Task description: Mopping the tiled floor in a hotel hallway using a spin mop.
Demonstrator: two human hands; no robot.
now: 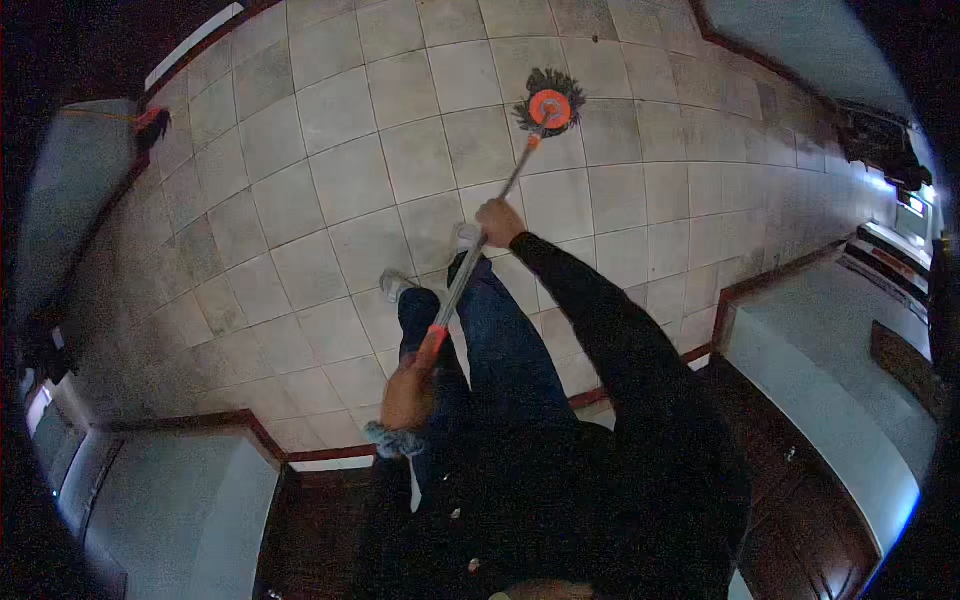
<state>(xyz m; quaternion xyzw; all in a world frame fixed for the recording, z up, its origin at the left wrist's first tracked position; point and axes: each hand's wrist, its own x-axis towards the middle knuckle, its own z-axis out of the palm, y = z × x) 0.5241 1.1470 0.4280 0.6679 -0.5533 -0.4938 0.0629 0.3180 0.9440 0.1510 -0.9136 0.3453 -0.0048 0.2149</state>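
A round mop head (571,91) with dark grey strands and an orange disc (548,110) rests on the tiled floor ahead of me. Its grey pole (463,276) slants back towards my body. Partway along the pole, my right hand (498,223) is closed around it. My left hand (409,396) grips the orange handle end (430,341), close to my left thigh. A grey-blue scrunchie (395,440) circles my left wrist. Below the pole are my legs in dark blue jeans and my light shoes (394,285).
Pale square tiles (352,180) cover the floor. Red-brown skirting (330,454) edges the walls. At the left wall stands a broom-like tool (152,129) with a pinkish top. Dark brown doors (795,457) lie behind me. Dark items (885,154) sit at the far right.
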